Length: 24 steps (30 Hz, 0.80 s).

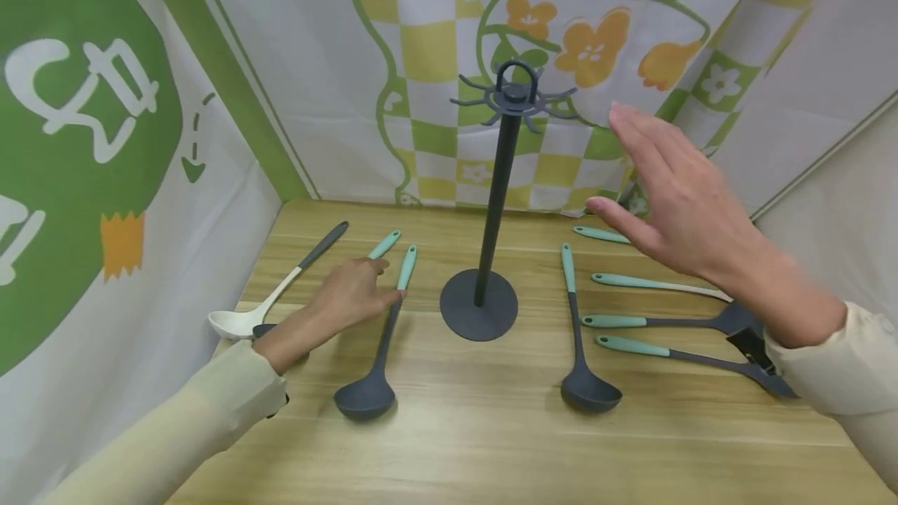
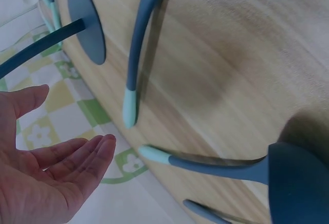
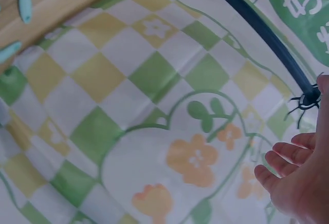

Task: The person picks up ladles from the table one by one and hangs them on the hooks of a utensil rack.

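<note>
My left hand (image 1: 344, 298) hovers above the left part of the table, fingers loosely bent, nothing held. In the left wrist view it appears apart from the handles. Below it lies a ladle (image 2: 221, 168) with a mint handle end, partly hidden by the hand in the head view. Just to its right is another dark ladle (image 1: 379, 365) with a mint grip. My right hand (image 1: 691, 193) is raised with fingers extended, right of the dark stand (image 1: 494, 209). The stand's ring of hooks (image 1: 515, 100) carries no utensils.
A white ladle (image 1: 242, 322) with a dark handle lies far left. Right of the stand's round base (image 1: 479, 326) is a dark ladle (image 1: 589, 388). Several mint-handled utensils (image 1: 624, 345) lie sideways farther right, partly behind the right arm. A patterned curtain (image 1: 428, 61) hangs behind the table.
</note>
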### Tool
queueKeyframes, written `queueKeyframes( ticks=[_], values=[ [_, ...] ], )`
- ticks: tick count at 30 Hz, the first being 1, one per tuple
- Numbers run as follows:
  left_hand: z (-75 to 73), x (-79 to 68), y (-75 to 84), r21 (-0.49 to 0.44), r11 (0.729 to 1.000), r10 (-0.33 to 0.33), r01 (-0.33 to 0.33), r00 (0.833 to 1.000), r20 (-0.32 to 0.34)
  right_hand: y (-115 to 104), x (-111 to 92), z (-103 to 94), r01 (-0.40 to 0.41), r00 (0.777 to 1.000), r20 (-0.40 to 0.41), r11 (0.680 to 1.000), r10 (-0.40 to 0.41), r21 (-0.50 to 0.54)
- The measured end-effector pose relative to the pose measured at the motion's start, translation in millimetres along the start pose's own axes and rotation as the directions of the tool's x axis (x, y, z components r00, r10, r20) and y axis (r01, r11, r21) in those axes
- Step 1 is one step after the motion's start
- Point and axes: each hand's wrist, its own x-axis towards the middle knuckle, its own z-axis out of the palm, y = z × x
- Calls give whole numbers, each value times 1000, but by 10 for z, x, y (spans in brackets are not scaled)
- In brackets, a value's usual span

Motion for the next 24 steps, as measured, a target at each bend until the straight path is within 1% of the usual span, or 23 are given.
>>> queueKeyframes(
  ticks=[3, 6, 10, 17, 22, 24],
  values=[
    [52, 14, -18, 16, 1000, 13, -13, 1000, 20, -52, 111, -53, 30, 999, -43, 999, -30, 22],
    [107, 35, -42, 26, 999, 28, -29, 999, 39, -109, 207, -95, 43, 997, -66, 998, -40, 47],
    [172, 65, -71, 13, 1000, 18, -19, 998, 65, -160, 315, -135, 44, 997, -69, 997, -39, 69],
    [224, 96, -72, -21, 1000, -4, 6, 996, 89, -183, 446, -205, 69, 998, 4, 997, -69, 29],
    [249, 104, -88, -38, 999, -20, 24, 995, 100, -210, 512, -196, 74, 997, 21, 997, -75, 34],
    [260, 111, -100, -36, 999, -18, 21, 995, 98, -214, 533, -186, 75, 997, 27, 997, -76, 34]
  ],
)
